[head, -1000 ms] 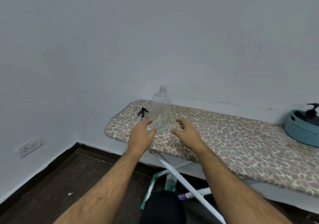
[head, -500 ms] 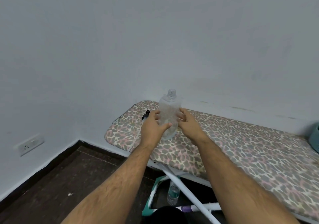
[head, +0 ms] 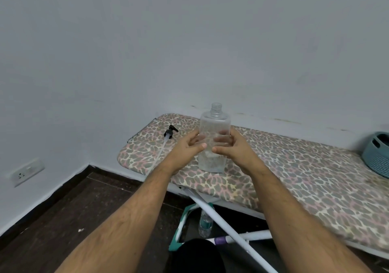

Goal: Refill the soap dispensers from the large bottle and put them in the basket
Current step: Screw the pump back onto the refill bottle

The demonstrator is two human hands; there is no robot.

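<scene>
Leopard-print ironing board [head: 294, 178] by the wall: both hands, left hand [head: 185, 148] & right hand [head: 233, 148], have now closed round the uncapped clear dispenser [head: 213, 138] standing w/ pump [head: 168, 135] left, basket [head: 376, 155] far right — prob. ready for refill.

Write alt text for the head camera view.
Two bare hands, left hand and right hand, cup an upright clear bottle with no cap on a leopard-print ironing board. A black pump lies on the board to the left; a teal basket sits at the far right.
</scene>
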